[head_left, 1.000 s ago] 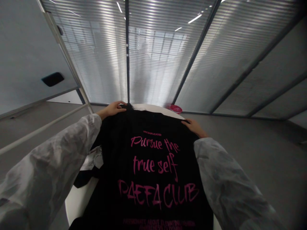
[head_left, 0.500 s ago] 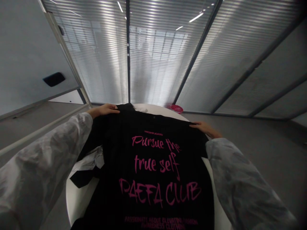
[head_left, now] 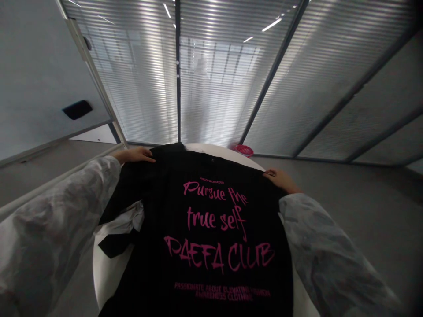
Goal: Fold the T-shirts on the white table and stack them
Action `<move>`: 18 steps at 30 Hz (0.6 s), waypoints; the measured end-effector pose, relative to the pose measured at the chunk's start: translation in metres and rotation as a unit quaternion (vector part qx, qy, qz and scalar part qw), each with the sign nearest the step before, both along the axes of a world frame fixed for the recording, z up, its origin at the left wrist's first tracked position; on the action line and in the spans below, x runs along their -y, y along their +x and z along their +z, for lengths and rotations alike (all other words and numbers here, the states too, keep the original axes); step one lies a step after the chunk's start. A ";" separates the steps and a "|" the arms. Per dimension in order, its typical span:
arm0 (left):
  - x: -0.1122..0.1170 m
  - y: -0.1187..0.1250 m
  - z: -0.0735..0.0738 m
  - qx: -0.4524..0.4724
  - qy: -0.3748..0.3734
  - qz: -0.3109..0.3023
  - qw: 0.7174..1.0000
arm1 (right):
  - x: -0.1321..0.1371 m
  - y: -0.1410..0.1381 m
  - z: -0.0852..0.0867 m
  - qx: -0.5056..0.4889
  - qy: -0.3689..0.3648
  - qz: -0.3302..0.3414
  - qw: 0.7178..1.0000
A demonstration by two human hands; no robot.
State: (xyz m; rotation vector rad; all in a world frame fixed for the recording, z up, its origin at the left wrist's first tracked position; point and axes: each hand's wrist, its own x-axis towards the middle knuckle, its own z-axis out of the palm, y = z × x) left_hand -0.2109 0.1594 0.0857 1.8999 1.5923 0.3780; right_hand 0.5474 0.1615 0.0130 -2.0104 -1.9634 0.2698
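Note:
A black T-shirt with pink lettering lies spread over a white round table, its collar at the far side. My left hand has its fingers closed at the shirt's left shoulder, by the sleeve. At the opposite shoulder, my right hand pinches the fabric's edge between thumb and fingers. Beneath the left sleeve shows some crumpled whitish material, and a piece of black cloth pokes out below it. More dark fabric bunches behind the left shoulder.
A pink basket stands on the floor beyond the table. Behind it runs a glass partition with blinds. On the left are a pale panel with a dark handle recess and a light rail.
My left hand has shifted left and slightly down along the shoulder. My right hand has moved little. The shirt's lettering sits slightly higher, and the white material behind the collar is now mostly covered.

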 end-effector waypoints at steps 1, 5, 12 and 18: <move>0.003 -0.007 0.001 0.012 -0.008 0.016 1.000 | 0.000 0.006 0.000 -0.004 0.002 -0.008 1.000; 0.010 -0.018 -0.002 0.061 0.006 0.076 0.995 | 0.003 0.018 -0.003 0.006 0.040 -0.061 0.997; 0.015 -0.018 -0.008 -0.020 -0.021 0.113 0.993 | 0.011 0.009 -0.005 0.085 -0.002 -0.063 0.994; 0.025 -0.047 0.000 0.004 -0.072 0.077 0.994 | 0.003 -0.043 0.013 0.120 0.094 0.076 0.985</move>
